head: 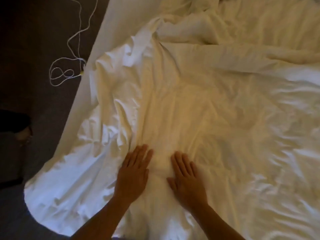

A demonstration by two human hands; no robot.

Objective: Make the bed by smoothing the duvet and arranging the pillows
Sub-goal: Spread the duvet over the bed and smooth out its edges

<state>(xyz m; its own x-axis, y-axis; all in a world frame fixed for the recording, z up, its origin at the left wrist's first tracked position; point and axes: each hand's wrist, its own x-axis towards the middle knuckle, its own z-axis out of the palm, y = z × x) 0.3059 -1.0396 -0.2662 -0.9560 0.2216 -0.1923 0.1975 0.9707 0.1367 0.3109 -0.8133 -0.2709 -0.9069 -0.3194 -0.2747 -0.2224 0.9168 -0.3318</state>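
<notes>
Two hands lie flat, palms down, on a white duvet (199, 110) near the lower edge of the view. Left hand (133, 172): fingers straight and close together, pressing the fabric, gripping nothing. Right hand (186, 177): fingers straight, slightly spread, thumb out toward the left hand, likewise pressing the fabric and gripping nothing. A narrow raised fold of duvet sits between the two hands. The duvet covers most of the bed and is wrinkled throughout; creases radiate outward from the area ahead of the hands. Its near-left corner hangs past the mattress edge toward the floor (34, 49). At the far end the duvet is bunched into thick folds, and a strip of bare sheet (124, 18) shows beside them along the left side of the bed. A white cable (69, 54) lies in loops on the dark floor, just beside the bed's left edge.
</notes>
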